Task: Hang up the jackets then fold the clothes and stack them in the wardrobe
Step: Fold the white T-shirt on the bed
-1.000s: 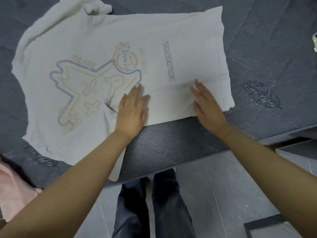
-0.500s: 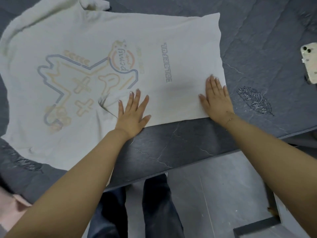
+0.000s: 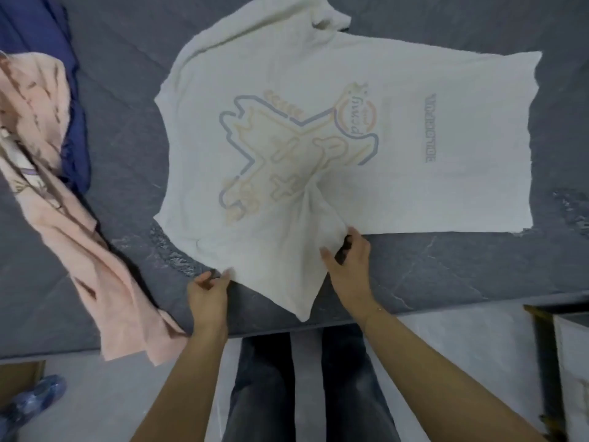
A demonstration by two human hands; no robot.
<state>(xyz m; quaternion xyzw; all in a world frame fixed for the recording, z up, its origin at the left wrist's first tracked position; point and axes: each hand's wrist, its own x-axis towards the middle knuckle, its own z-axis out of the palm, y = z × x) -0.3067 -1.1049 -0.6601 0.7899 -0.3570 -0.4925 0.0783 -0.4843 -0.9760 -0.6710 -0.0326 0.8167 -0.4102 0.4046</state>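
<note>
One dark grey desk (image 3: 446, 275) carries a white printed T-shirt (image 3: 398, 186) spread flat, its near sleeve hanging toward the desk edge. Left of it lie a pink garment (image 3: 63, 218) and a navy one (image 3: 73, 122). Left hand (image 3: 207, 295) and right hand (image 3: 349, 266) each have their grip pinched on the sleeve fabric.

We see a dark grey surface (image 3: 127, 129) carrying a white printed T-shirt (image 3: 350, 90) spread flat, with pink clothing (image 3: 63, 202) and a navy garment (image 3: 73, 129) left of our grips.
</note>
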